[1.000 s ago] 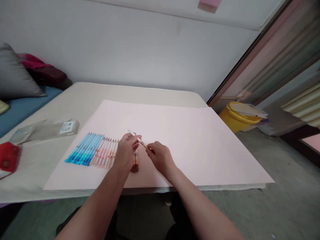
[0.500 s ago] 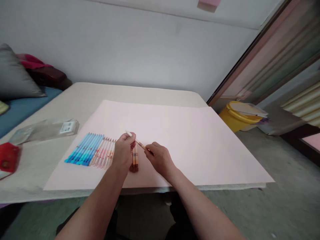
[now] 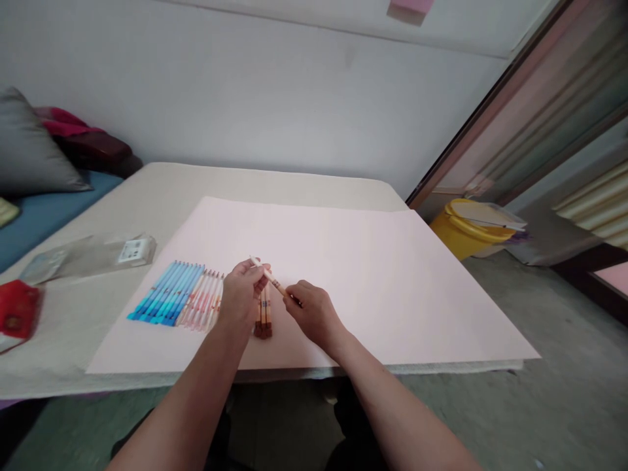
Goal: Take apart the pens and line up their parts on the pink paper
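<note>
Both my hands pinch one slim cream and orange pen above a large pale pink sheet. My left hand closes round the pen's far end, and my right hand grips its near end. Under my left hand runs a row of pens lying side by side: blue pens on the left, pink pens beside them, and orange-brown pens between my hands. My left hand hides part of the row.
The pink sheet lies on a beige table. A clear plastic packet and a red object lie at the table's left. A blue couch with a grey cushion is far left. A yellow bucket stands on the floor at right.
My hands have shifted slightly left and down with the pen still held between them; more of the orange-brown pens shows now.
</note>
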{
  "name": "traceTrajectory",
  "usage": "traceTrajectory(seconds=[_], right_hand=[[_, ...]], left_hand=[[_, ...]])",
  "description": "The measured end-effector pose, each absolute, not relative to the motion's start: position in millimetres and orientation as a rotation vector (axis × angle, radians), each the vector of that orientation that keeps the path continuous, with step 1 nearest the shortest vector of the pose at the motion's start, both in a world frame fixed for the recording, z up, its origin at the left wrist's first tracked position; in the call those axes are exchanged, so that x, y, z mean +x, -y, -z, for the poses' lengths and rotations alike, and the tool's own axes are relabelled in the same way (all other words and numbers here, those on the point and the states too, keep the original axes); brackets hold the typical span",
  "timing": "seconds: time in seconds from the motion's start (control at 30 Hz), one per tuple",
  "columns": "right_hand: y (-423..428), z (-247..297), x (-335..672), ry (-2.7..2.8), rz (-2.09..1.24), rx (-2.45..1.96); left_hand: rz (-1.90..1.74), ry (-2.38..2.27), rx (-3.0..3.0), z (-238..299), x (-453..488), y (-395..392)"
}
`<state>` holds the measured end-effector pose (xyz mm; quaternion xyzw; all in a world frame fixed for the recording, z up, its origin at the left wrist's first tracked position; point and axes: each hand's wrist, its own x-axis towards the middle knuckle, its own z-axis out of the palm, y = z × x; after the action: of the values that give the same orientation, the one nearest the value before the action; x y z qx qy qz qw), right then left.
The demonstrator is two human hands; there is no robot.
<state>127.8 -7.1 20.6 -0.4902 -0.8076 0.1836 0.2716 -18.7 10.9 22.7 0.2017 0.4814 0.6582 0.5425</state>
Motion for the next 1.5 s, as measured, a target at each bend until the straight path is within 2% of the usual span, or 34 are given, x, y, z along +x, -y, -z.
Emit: traceTrajectory(seconds=[0.7,1.23,1.5], right_hand=[[5.9,-22.9,126.7,2.148,-0.556,-1.304],[5.2,-27.1,130.4,1.912,-0.966,-1.262],[5.7,-28.8,130.5,1.884,-0.970,-1.264]], left_hand=[[-1.477,-1.097,0.479,-22.5,-21.5,-11.4],[-1.436,-1.028,0.461,-21.5,-24.4,-13.9],[-1.456,-1.066,0.467,-25.4,-22.5,-11.2]])
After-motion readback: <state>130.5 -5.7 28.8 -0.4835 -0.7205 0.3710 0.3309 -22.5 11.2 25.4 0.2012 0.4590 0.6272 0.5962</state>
